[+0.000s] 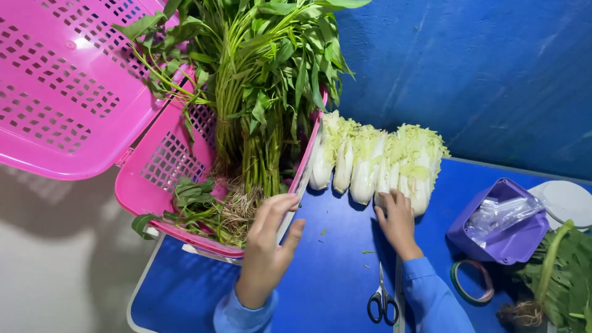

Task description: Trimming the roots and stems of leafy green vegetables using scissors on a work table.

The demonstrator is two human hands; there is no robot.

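Left hand (266, 246) open-fingered at perforated pink basket (161, 179) rim, right hand (398, 223) seemingly flat, gripless, on ruffled cabbage halves (376, 161)

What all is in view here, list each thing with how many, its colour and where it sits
basket: one, pink, open lid, table's left edge
leafy greens: one bunch, green, in basket
cabbages: a row, pale green, by the wall
scissors: one, grey, front of blue table
purple box: one, right, holds clear plastic
tape ring: one, greenish, right
second greens bunch: one, far right
left hand: on basket rim
right hand: touching cabbages
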